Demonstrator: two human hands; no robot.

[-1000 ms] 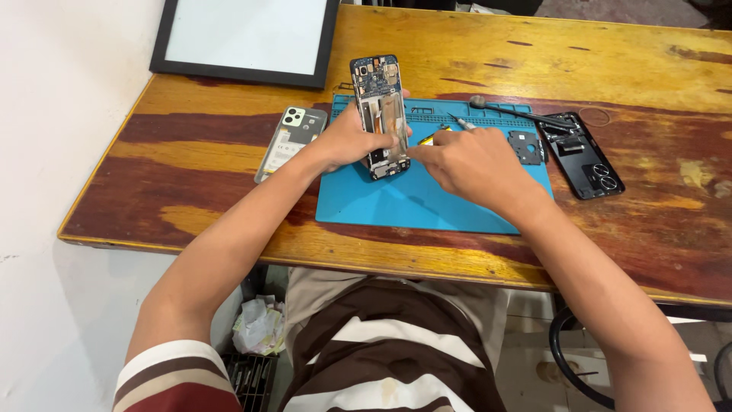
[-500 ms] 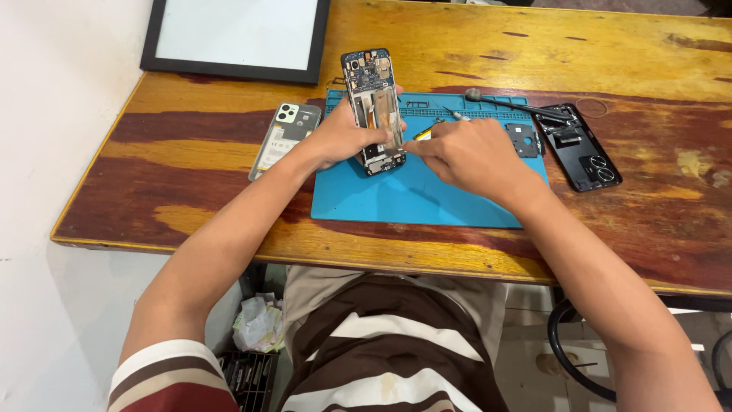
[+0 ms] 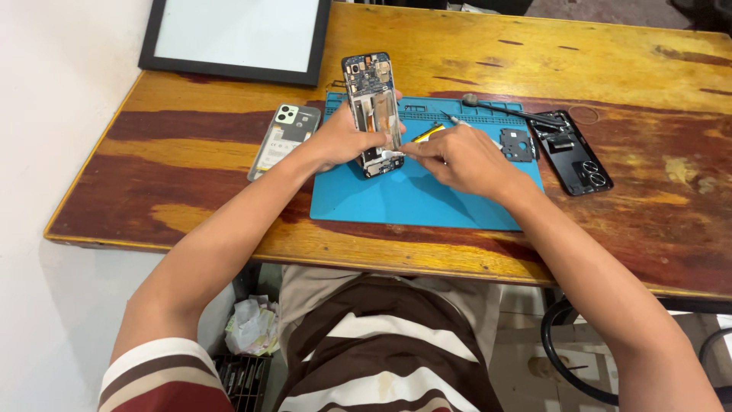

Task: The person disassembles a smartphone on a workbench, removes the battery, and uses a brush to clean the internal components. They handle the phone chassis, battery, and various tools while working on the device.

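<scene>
Two hands work on an opened phone over a blue mat.

The right hand pinches a yellow-handled tool at the phone's lower edge; the left hand grips the phone's side, propping it on the blue mat. Left lies another phone; right, a small black part and black back cover; beyond, a framed white board.

Bright, even light; sharp, soft shadows.
</scene>
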